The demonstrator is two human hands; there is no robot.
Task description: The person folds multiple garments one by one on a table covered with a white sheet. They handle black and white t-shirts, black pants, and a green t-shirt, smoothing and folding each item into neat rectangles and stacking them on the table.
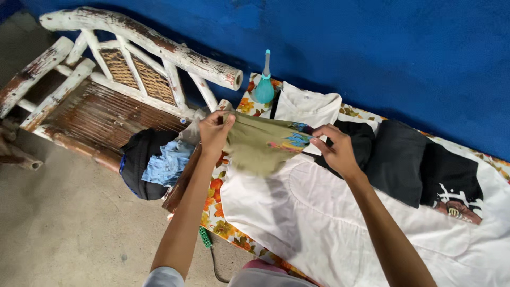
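Head view, looking down at a floral-covered work surface [229, 228] set against a blue wall [372, 48]. The left hand [214, 132] and the right hand [334, 149] hold an olive-green garment [257, 146] stretched between them, lifted just above a white garment [329, 223] that lies spread flat over the surface. The left fingers are pinched closed on the olive cloth's upper corner at about 9 o'clock of the garment; the right fingers grasp its opposite edge at about 3 o'clock, where a patch of blue and orange print [294, 141] shows. The olive cloth sags between the two grips and throws a shadow on the white fabric beneath it.

At 12 o'clock from the hands, a teal spray bottle [264, 85] stands upright near the wall, just beside the white garment's collar. At 3 o'clock, folded black clothes [404, 159] lie in a row on the surface, the farthest bearing a white and red print. At 9 o'clock, a weathered white wooden bench [133, 58] with a woven back stands on the concrete floor [69, 228]; a heap of dark and light-blue clothes [156, 162] rests at its near end, touching the work surface's edge.
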